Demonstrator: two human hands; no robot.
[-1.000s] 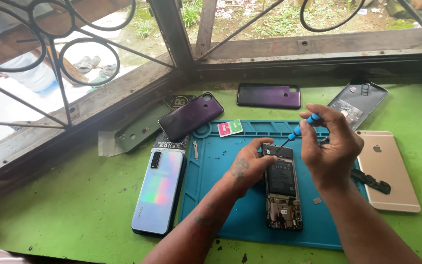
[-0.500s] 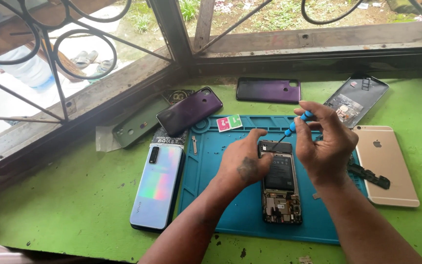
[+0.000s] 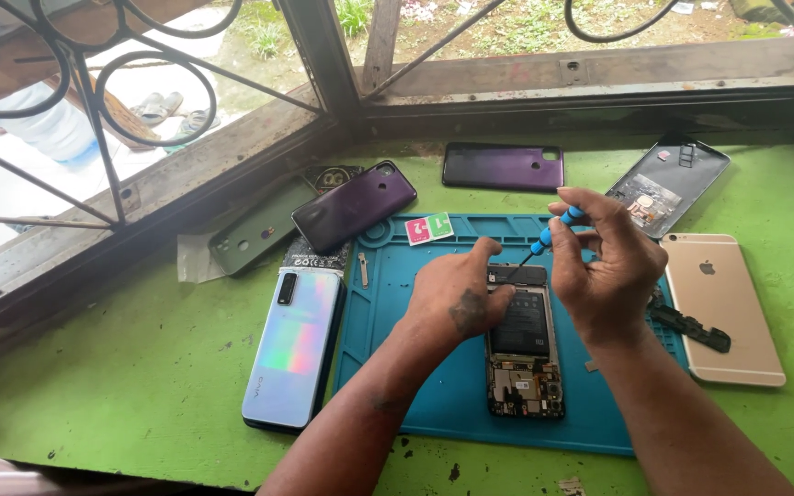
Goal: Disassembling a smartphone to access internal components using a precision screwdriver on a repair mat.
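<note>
- The opened phone (image 3: 524, 344) lies back-off in the middle of the blue repair mat (image 3: 443, 395): flat black battery up top, bare circuit board with little metal shields at its 6 o'clock end.
- Left hand (image 3: 457, 298) is pressed on the phone's upper-left edge, fingers curled down onto the frame, pinning it rather than gripping anything.
- Right hand (image 3: 604, 266) has its grip pinched tight on a thin screwdriver (image 3: 544, 241) with a blue ribbed handle; the dark shaft slants down to the phone's top end.
- The mat is matte and rubbery-looking, with moulded little compartments along the rim and a small red-and-green card (image 3: 429, 228) at 12 o'clock.
- At 9 o'clock of the mat, a glossy iridescent white-blue phone (image 3: 294, 344) lies face-down.
- At 10–11 o'clock, a shiny purple phone (image 3: 353, 219) rests on a dull green case (image 3: 255, 237).
- At 12 o'clock, a purple back cover (image 3: 503, 166); at 1 o'clock, a dark back shell (image 3: 668, 184) showing its inside.
- At 3 o'clock, a gold metal phone (image 3: 723, 308) with a black strip part (image 3: 691, 323) on it.
- The bench (image 3: 94, 386) is scuffed, painted green.
</note>
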